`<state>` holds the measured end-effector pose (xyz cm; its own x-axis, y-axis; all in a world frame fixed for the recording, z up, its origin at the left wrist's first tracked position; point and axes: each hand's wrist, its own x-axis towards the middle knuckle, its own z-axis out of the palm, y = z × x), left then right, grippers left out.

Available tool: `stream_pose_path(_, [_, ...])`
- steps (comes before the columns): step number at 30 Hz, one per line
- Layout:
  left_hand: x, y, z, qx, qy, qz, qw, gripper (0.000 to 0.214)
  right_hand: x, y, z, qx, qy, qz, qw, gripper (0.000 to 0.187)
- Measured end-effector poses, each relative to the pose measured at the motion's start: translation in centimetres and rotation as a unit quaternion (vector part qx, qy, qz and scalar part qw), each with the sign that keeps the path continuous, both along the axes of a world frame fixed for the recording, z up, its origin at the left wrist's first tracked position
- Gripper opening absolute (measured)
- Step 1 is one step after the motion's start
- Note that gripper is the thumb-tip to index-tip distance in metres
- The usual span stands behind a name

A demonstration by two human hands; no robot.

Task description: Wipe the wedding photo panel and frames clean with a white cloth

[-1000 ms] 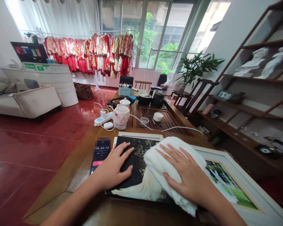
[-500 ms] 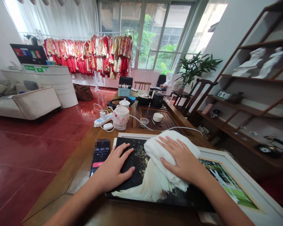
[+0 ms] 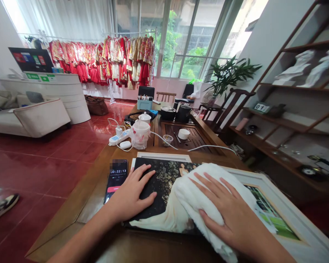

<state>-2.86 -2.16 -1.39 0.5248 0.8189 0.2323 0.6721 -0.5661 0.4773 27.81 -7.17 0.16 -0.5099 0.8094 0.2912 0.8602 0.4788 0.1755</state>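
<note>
near the photo (image 3: 164,179) edge, left hand (image 3: 130,199) flat; right hand (image 3: 231,217) on towel (image 3: 190,191)

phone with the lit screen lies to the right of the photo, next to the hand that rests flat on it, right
Not quite: the phone lies to the left of the photo, not the right. Its screen is lit, and it is next to the left hand, which rests flat on the photo. The head view shows this.
</note>
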Motion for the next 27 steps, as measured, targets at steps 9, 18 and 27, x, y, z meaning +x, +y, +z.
stream_pose_path(9, [0.0,-0.1,-0.1,0.001,-0.01,-0.012,1.0,0.056,0.7,4.6,0.3,-0.007,0.028,-0.023,0.999,0.061])
stream_pose_path(18, [0.3,-0.3,0.2,0.004,-0.015,0.0,1.0,0.056,1.1,4.7,0.3,-0.004,0.031,-0.029,0.999,0.061])
stream_pose_path(27, [0.0,0.0,-0.2,0.002,-0.016,0.003,1.0,0.056,1.3,-1.1,-0.6,0.013,-0.01,-0.013,1.0,0.07])
